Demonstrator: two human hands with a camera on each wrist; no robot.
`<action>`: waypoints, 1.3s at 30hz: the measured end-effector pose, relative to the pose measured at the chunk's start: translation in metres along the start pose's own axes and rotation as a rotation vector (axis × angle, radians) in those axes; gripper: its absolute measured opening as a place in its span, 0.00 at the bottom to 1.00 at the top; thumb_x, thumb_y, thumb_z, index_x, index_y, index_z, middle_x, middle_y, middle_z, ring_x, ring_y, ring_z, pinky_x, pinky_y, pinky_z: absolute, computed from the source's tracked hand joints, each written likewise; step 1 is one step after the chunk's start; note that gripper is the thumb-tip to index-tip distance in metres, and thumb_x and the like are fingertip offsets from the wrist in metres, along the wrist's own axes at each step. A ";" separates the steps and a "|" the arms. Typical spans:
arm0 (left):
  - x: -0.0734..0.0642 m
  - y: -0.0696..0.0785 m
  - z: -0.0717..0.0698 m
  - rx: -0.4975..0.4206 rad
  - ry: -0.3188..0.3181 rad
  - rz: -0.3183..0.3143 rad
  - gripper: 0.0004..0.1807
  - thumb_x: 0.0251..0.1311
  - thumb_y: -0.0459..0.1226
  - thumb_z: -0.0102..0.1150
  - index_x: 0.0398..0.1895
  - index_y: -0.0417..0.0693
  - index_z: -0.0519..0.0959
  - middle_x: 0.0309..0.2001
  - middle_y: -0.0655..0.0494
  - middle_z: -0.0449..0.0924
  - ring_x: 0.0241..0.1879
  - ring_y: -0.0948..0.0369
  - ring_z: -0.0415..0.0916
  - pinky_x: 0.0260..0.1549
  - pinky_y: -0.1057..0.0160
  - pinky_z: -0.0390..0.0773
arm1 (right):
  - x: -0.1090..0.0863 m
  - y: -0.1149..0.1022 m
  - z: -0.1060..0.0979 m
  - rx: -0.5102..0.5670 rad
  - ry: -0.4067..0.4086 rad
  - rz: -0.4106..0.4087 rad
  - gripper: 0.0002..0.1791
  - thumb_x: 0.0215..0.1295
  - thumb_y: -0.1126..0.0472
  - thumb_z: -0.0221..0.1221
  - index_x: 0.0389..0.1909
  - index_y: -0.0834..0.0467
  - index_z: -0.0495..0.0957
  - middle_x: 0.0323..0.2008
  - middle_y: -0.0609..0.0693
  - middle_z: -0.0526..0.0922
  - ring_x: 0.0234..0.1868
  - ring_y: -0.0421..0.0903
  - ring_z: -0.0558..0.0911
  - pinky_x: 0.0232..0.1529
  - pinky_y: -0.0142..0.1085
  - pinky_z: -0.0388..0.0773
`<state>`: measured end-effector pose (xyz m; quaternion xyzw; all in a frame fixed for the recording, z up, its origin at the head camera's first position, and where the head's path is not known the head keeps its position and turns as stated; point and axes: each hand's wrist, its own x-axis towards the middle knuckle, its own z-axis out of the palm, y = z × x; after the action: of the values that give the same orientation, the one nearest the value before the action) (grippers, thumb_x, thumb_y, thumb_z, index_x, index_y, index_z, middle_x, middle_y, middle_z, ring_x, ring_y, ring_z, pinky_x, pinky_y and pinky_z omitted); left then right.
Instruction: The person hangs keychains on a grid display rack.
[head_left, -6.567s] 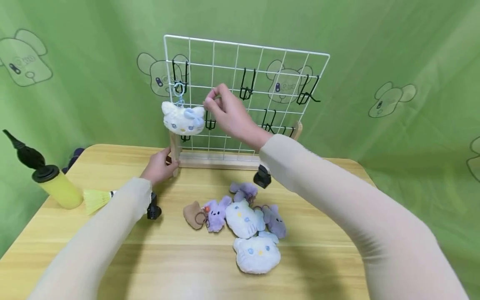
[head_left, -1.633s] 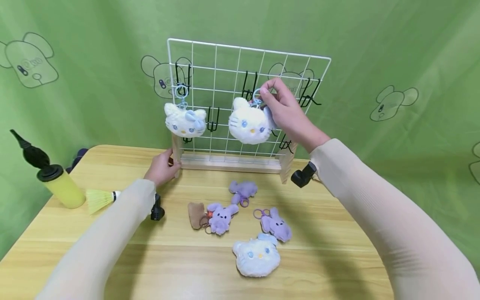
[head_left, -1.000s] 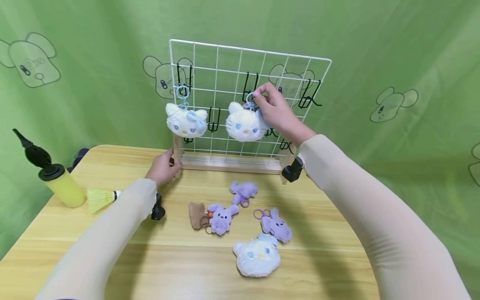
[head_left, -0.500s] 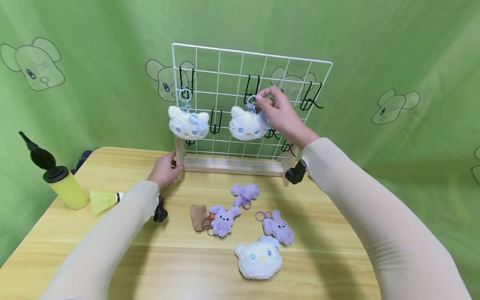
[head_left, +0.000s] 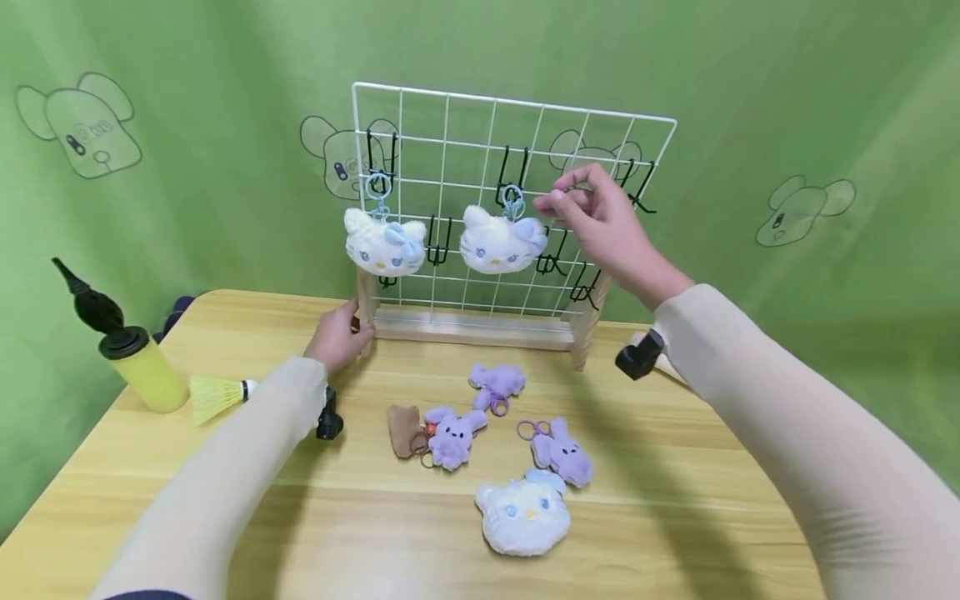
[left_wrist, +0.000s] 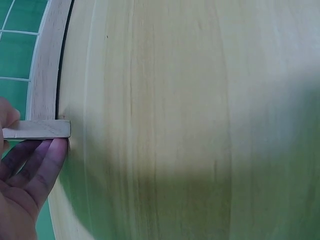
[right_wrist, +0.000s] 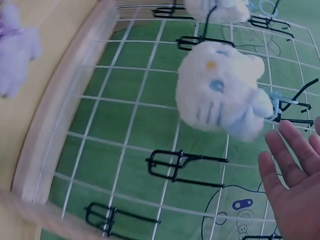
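My left hand [head_left: 335, 336] pinches the wooden upright [left_wrist: 37, 129] at the left end of the wire grid rack [head_left: 487, 208], thumb on one side and fingers on the other. Two white plush cat-head keychains hang from the rack's black hooks: one at upper left [head_left: 385, 243], another in the middle [head_left: 501, 242]. Just right of the middle one, my right hand [head_left: 603, 218] is in the air, holding nothing. The right wrist view shows its fingers [right_wrist: 292, 150] extended near the blue key ring [right_wrist: 275, 106], apart from it.
On the table [head_left: 360, 533] lie a third white cat plush [head_left: 525, 517], purple plush keychains [head_left: 453, 437] and a brown piece [head_left: 405, 431]. A shuttlecock [head_left: 217, 397] and a yellow pump [head_left: 150, 375] stand at left. Black hooks [head_left: 552, 254] jut from the rack's right side.
My right hand has hung a second white cat plush from the table on the middle hook, let go of its ring and moved right. The left hand has stayed on the upright.
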<state>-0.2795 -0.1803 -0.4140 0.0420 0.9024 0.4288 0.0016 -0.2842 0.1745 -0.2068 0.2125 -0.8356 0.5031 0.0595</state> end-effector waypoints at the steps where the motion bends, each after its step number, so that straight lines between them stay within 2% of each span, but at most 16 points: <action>1: 0.002 0.000 0.001 -0.002 0.002 0.003 0.30 0.73 0.34 0.52 0.75 0.29 0.63 0.54 0.27 0.81 0.45 0.43 0.86 0.39 0.59 0.92 | -0.004 -0.001 -0.003 -0.019 -0.001 -0.009 0.09 0.82 0.57 0.50 0.56 0.55 0.68 0.60 0.61 0.85 0.64 0.51 0.84 0.74 0.41 0.78; 6: 0.006 0.001 -0.001 -0.001 0.010 0.007 0.31 0.74 0.34 0.52 0.76 0.29 0.62 0.54 0.27 0.81 0.43 0.44 0.86 0.36 0.61 0.91 | -0.019 -0.004 -0.012 -0.098 -0.038 -0.013 0.12 0.82 0.59 0.51 0.58 0.60 0.69 0.57 0.62 0.85 0.56 0.42 0.86 0.64 0.27 0.82; 8: 0.005 0.000 -0.003 0.008 0.011 0.007 0.31 0.74 0.34 0.51 0.76 0.29 0.61 0.54 0.27 0.81 0.43 0.44 0.86 0.36 0.61 0.91 | -0.023 -0.003 -0.013 -0.117 -0.060 -0.018 0.13 0.81 0.61 0.52 0.58 0.64 0.69 0.54 0.60 0.86 0.53 0.39 0.87 0.59 0.24 0.83; 12: 0.004 0.000 -0.003 0.023 0.010 0.006 0.31 0.74 0.34 0.51 0.76 0.29 0.62 0.55 0.27 0.81 0.45 0.43 0.86 0.39 0.58 0.92 | -0.030 0.001 -0.015 -0.162 -0.095 -0.041 0.11 0.80 0.64 0.53 0.55 0.66 0.72 0.48 0.56 0.88 0.47 0.37 0.88 0.50 0.24 0.86; 16: 0.005 -0.001 -0.001 0.030 0.014 0.016 0.30 0.73 0.35 0.52 0.74 0.29 0.63 0.55 0.27 0.81 0.46 0.42 0.86 0.41 0.56 0.92 | -0.041 0.007 -0.013 -0.231 -0.151 -0.029 0.10 0.80 0.63 0.53 0.53 0.66 0.75 0.45 0.60 0.88 0.41 0.36 0.86 0.44 0.26 0.86; 22: 0.006 -0.003 0.001 0.030 0.012 0.015 0.30 0.72 0.34 0.52 0.74 0.29 0.64 0.55 0.27 0.82 0.45 0.42 0.86 0.40 0.57 0.92 | -0.062 0.021 0.001 -0.290 -0.343 0.000 0.09 0.79 0.63 0.54 0.50 0.63 0.79 0.45 0.60 0.87 0.44 0.44 0.86 0.49 0.30 0.88; 25: 0.005 -0.002 0.001 0.035 0.007 0.011 0.30 0.72 0.34 0.51 0.74 0.29 0.64 0.55 0.27 0.82 0.45 0.42 0.86 0.39 0.58 0.92 | -0.072 0.032 0.009 -0.295 -0.462 -0.004 0.08 0.76 0.65 0.57 0.49 0.63 0.80 0.42 0.57 0.87 0.42 0.46 0.86 0.45 0.33 0.89; 28: 0.005 -0.002 0.001 0.037 0.003 0.004 0.29 0.73 0.34 0.51 0.73 0.29 0.65 0.55 0.27 0.82 0.45 0.42 0.86 0.39 0.58 0.92 | -0.083 0.042 0.018 -0.303 -0.588 -0.011 0.08 0.75 0.63 0.59 0.48 0.63 0.80 0.40 0.54 0.88 0.41 0.44 0.85 0.42 0.32 0.88; 32: 0.004 0.001 0.001 0.032 0.006 0.003 0.29 0.73 0.34 0.51 0.73 0.29 0.65 0.55 0.27 0.82 0.45 0.42 0.86 0.39 0.58 0.92 | -0.100 0.057 0.032 -0.323 -0.737 -0.002 0.06 0.74 0.63 0.60 0.46 0.60 0.81 0.41 0.51 0.87 0.42 0.42 0.84 0.46 0.32 0.87; 36: 0.005 0.002 0.001 0.024 0.008 0.005 0.30 0.72 0.34 0.52 0.74 0.29 0.64 0.55 0.27 0.81 0.46 0.42 0.85 0.40 0.57 0.92 | -0.121 0.070 0.047 -0.333 -0.861 0.011 0.05 0.72 0.69 0.59 0.43 0.58 0.81 0.41 0.52 0.86 0.43 0.40 0.83 0.47 0.30 0.87; 39: 0.006 0.001 0.001 0.027 0.019 0.005 0.30 0.72 0.34 0.52 0.75 0.30 0.64 0.56 0.28 0.81 0.47 0.42 0.85 0.41 0.56 0.92 | -0.134 0.077 0.056 -0.321 -0.927 -0.010 0.07 0.71 0.71 0.58 0.43 0.59 0.81 0.41 0.52 0.86 0.43 0.37 0.83 0.48 0.29 0.86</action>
<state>-0.2852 -0.1784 -0.4142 0.0400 0.9080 0.4170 -0.0088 -0.1886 0.1968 -0.3393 0.4061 -0.8402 0.2201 -0.2843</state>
